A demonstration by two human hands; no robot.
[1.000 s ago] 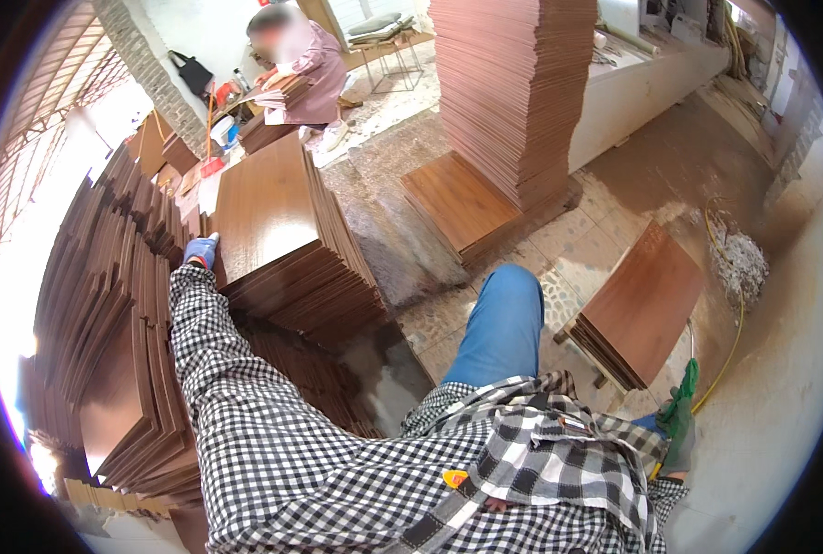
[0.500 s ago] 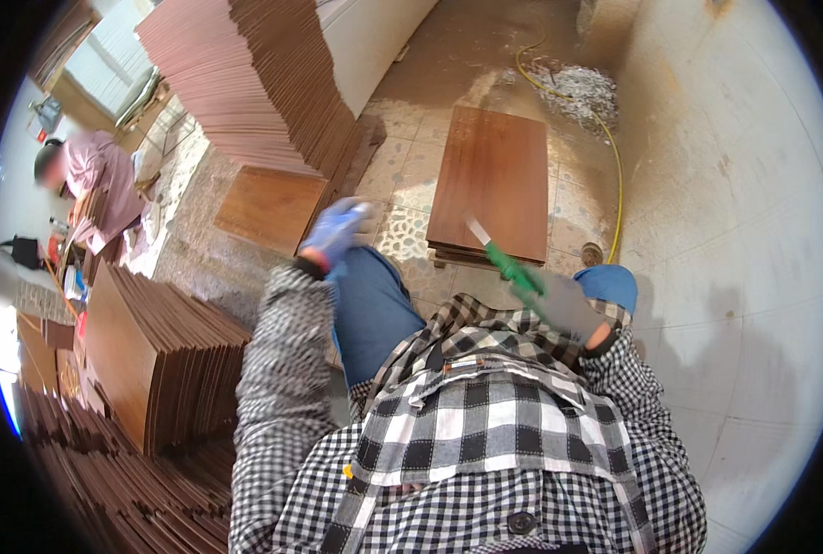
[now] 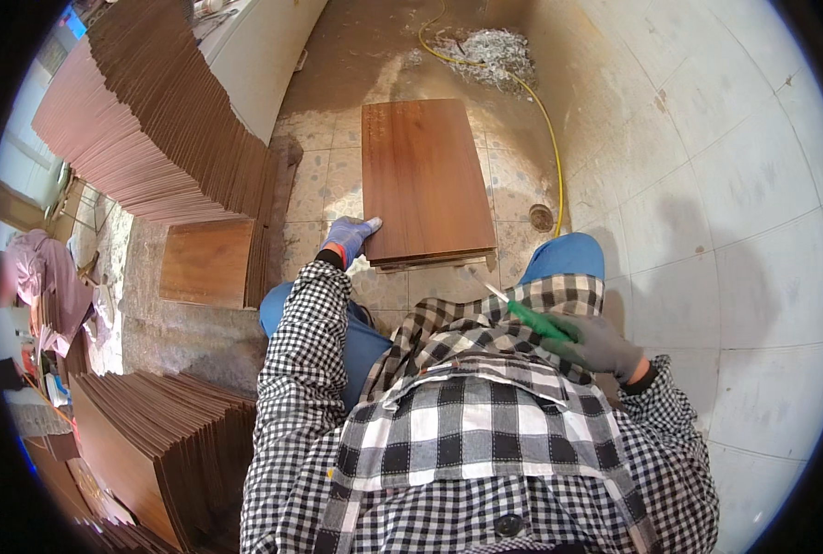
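Observation:
A low stack of reddish-brown wooden panels lies on the floor in front of my knees. At its near left corner is my left hand, in a blue glove, its fingers closed on the edge of the top panel; the fingers' undersides are hidden. My right hand, in a grey glove, is wrapped round the green handle of a knife above my lap. The knife's narrow metal blade points up and left towards the stack, apart from it.
A tall leaning stack of panels stands at the far left, another stack at the near left. A yellow hose runs past pale shreds. A tiled wall rises on the right. Another person works at the far left.
My left hand has come down onto the panel stack's near left corner from the air beside it. The knife has drawn back from over the stack. The view has swung to the right.

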